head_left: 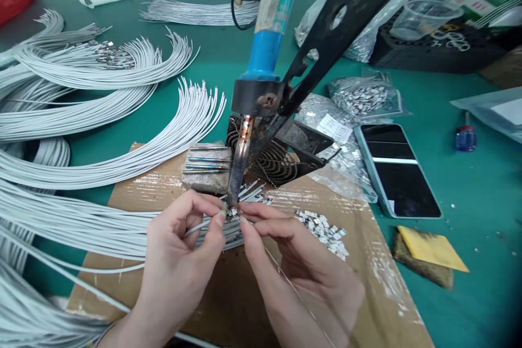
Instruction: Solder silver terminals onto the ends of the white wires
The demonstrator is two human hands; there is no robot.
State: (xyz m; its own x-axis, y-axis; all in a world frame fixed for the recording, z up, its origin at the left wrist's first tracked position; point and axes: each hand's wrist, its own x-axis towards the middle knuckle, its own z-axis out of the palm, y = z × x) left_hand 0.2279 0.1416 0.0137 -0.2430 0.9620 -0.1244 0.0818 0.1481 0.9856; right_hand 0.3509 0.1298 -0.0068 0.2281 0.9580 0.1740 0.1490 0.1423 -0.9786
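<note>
My left hand [179, 261] is closed, thumb and forefinger pinching the end of a white cable [197, 228]. Between the fingertips of my right hand [302, 266] runs a thin strand of solder wire [302, 300], trailing down toward the bottom edge. Both sets of fingertips nearly meet just under the tip of a soldering iron [240, 166], which is clamped upright with its blue handle on top. A tiny whitish metal piece [232, 211] shows at the iron's tip; its exact shape and contact are hard to make out.
Bundles of white cables [81, 174] fill the left. Cardboard [362, 288] lies under my hands, with small white connectors [324, 234] on it. A black fan [281, 157] stands behind the iron. To the right are a phone [402, 171], a yellow sponge [434, 248] and bagged parts [362, 98].
</note>
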